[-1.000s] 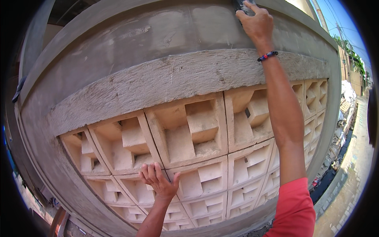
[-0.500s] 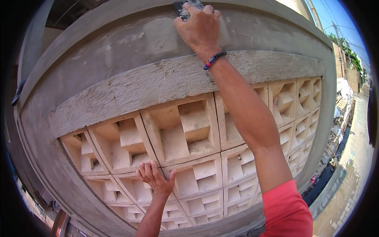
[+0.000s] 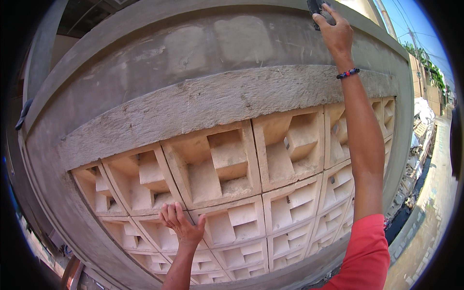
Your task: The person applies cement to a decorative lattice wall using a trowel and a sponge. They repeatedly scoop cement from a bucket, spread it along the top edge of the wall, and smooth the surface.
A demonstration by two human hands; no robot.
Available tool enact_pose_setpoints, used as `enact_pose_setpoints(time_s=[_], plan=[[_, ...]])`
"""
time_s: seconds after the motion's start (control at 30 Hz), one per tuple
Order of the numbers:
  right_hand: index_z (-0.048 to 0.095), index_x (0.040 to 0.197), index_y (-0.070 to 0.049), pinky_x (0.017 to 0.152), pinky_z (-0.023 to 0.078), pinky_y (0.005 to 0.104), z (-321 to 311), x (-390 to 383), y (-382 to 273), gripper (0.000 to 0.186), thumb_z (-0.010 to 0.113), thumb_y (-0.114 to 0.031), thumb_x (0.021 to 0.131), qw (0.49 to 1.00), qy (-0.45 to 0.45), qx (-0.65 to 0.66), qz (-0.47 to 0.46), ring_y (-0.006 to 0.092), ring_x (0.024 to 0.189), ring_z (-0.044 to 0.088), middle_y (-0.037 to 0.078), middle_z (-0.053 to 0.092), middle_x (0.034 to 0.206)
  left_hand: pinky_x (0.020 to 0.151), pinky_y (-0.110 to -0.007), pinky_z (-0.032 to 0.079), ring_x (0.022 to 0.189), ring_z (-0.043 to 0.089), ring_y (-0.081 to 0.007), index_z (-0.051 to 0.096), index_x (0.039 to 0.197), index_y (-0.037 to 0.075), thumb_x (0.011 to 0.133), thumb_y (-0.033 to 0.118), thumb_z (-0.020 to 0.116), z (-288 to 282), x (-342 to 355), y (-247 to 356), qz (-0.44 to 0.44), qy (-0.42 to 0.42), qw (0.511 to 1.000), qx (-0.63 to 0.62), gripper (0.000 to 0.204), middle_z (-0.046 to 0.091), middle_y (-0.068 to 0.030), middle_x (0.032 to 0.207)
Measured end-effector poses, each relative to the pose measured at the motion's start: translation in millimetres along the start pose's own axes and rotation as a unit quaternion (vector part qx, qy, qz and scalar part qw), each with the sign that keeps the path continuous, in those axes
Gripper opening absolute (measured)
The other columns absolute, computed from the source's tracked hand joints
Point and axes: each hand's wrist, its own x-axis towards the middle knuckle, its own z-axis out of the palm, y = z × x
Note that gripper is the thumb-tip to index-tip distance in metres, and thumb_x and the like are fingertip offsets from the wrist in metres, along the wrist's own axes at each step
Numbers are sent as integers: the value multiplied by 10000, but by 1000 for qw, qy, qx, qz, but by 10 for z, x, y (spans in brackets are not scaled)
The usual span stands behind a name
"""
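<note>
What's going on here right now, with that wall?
A person has both hands up at a grey plastered wall. The right hand, with a beaded bracelet on its wrist, grips a dark handheld block high up near the top edge; its exact kind is hard to tell. The left hand rests, fingers spread, on the cream breeze blocks lower down. A rough concrete band runs just above those blocks.
</note>
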Motion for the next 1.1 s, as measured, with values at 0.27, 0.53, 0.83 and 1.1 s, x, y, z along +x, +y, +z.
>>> enact_pose_setpoints(time_s=[0.27,0.53,0.83,1.1], plan=[[660,1180,-42,898,483,453,425,269,121,445,668,-268,797,997,-37,-60,-26,400,1025,609,264,651,1065,1095,-610,174,1363,272,-434,350,1408,-46,898,582,523,-15,12,-7,11,23,999,26,827,351,-229,1406],[657,1178,-31,943,470,466,347,161,-192,481,671,-328,800,992,-74,-107,-11,387,1120,584,256,647,1121,1102,-617,140,1373,228,-418,313,1419,-3,849,536,624,-4,57,18,11,13,1000,-5,844,324,-192,1390],[659,1194,-53,959,466,441,555,480,-164,461,653,-336,831,994,-102,-46,10,371,1096,591,246,628,1157,1090,-627,157,1369,231,-431,329,1402,-39,875,540,584,1,66,20,7,12,1000,-16,824,324,-215,1386],[647,1265,-195,932,489,400,760,389,-369,535,649,-504,828,986,-118,-114,-40,350,1014,660,207,695,1062,1088,-641,155,1374,225,-432,318,1409,-29,859,503,624,-59,9,-29,5,-3,1000,-14,824,315,-224,1397]])
